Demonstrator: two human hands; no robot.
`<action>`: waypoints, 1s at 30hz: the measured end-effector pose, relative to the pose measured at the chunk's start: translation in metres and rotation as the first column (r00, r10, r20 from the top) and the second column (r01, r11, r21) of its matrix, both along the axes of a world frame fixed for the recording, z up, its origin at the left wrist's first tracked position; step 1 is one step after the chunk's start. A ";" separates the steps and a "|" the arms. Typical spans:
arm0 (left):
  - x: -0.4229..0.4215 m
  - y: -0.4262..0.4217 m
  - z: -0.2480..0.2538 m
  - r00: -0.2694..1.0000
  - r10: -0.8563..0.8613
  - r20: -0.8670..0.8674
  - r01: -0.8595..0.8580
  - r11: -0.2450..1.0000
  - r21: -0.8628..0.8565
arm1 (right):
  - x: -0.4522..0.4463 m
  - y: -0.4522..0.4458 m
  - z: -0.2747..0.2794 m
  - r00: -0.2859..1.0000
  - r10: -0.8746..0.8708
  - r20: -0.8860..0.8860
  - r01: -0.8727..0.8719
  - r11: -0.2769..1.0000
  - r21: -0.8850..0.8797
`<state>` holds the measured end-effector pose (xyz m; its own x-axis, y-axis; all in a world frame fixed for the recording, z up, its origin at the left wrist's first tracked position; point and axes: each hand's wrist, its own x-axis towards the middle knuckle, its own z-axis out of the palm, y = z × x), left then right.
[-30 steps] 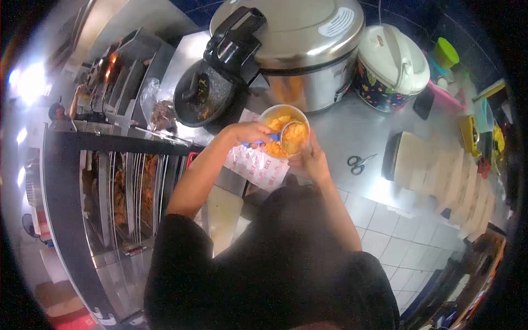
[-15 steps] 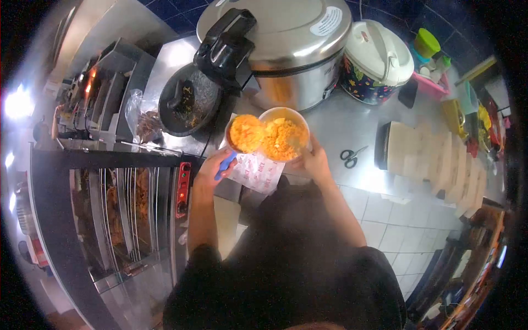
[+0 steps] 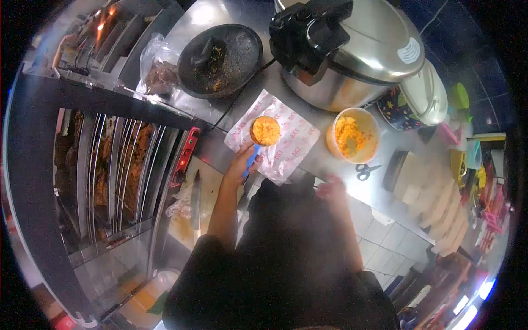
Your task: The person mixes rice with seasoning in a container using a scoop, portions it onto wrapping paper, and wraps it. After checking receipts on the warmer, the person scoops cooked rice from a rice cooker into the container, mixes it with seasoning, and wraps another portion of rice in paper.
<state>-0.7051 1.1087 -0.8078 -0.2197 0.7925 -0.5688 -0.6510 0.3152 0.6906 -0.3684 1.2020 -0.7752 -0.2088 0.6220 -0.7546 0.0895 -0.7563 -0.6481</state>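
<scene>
My left hand [image 3: 245, 164] is wrapped round the blue handle of a scoop [image 3: 253, 159] whose round cup is heaped with yellow rice [image 3: 266, 131]. Below the scoop, a sheet of food wrapping paper [image 3: 297, 144] with red print lies on the steel counter. Near the counter's front edge, my right hand [image 3: 331, 190] is blurred, so its fingers cannot be made out. It is apart from the white tub [image 3: 377, 144], which stands on the counter to the right with more yellow rice inside.
Scissors [image 3: 367, 171] lie beside the tub. Behind stand a large steel rice cooker [image 3: 330, 88], a smaller patterned one [image 3: 404, 102] and a dark stone mortar [image 3: 242, 55]. A glass-fronted cabinet [image 3: 118, 181] is at left, near a knife [image 3: 196, 201]. Stacked brown cartons [image 3: 421, 187] sit at right.
The tub has left my right hand and now stands on the counter. My right hand has drawn back toward my body. The filled scoop has moved over the paper, and the view has shifted.
</scene>
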 end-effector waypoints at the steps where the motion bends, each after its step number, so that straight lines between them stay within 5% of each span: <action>1: 0.002 0.000 0.003 0.999 0.001 -0.039 0.000 1.000 0.008 | -0.013 -0.002 -0.021 0.971 0.237 0.001 -0.236 0.966 -0.101; 2: 0.003 -0.002 -0.003 0.999 -0.009 -0.032 0.009 1.000 0.001 | -0.029 -0.002 -0.032 0.867 0.498 0.025 -0.495 0.866 -0.064; 3: 0.003 -0.003 -0.013 0.997 0.060 -0.046 -0.061 0.998 -0.026 | -0.044 0.002 -0.045 0.873 0.486 0.027 -0.484 0.872 -0.070; 5: 0.000 -0.003 -0.019 0.991 0.117 -0.064 -0.120 0.992 -0.049 | -0.072 0.010 -0.063 0.849 0.528 -0.023 -0.501 0.791 -0.351; 9: -0.006 -0.008 -0.010 0.983 0.082 -0.166 -0.102 0.988 -0.118 | -0.098 0.012 -0.045 0.891 0.453 0.005 -0.427 0.844 -0.324; 12: 0.002 -0.014 -0.017 0.970 0.108 -0.216 -0.140 0.981 -0.136 | -0.098 0.003 -0.045 0.838 0.541 0.079 -0.521 0.834 -0.181; 14: -0.005 -0.015 -0.020 0.957 0.139 -0.254 -0.181 0.972 -0.150 | -0.105 -0.004 -0.023 0.817 0.432 0.382 -0.541 0.803 0.250; 17: -0.006 -0.016 -0.015 0.905 -0.013 -0.426 -0.041 0.992 -0.118 | -0.111 -0.002 0.019 0.857 0.270 0.439 -0.464 0.774 0.430; 20: 0.003 -0.006 -0.013 0.757 -0.047 -0.652 -0.048 0.991 -0.127 | -0.111 0.008 0.017 0.827 0.222 0.516 -0.518 0.657 0.548; 22: 0.016 0.000 -0.023 0.062 0.081 -0.995 -0.034 0.996 0.079 | -0.113 0.011 0.021 0.841 0.224 0.492 -0.503 0.656 0.562; 23: 0.024 0.005 -0.001 0.061 0.085 -0.994 -0.036 0.996 0.083 | -0.113 0.012 0.024 0.853 0.231 0.468 -0.492 0.657 0.571; 25: 0.044 0.006 0.042 0.044 -0.198 -0.979 0.080 0.978 -0.194 | -0.114 0.012 0.019 0.863 0.209 0.459 -0.478 0.629 0.613; 30: 0.072 0.003 0.053 -0.105 -0.437 -0.893 0.190 0.873 -0.450 | -0.107 0.013 0.008 0.836 0.195 0.513 -0.510 0.621 0.595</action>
<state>-0.6333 1.1116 -0.7546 -0.3817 0.9112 -0.1551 0.8025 0.4100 0.4334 -0.4755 1.2146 -0.7669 -0.3389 0.9186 -0.2034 0.5916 0.0399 -0.8052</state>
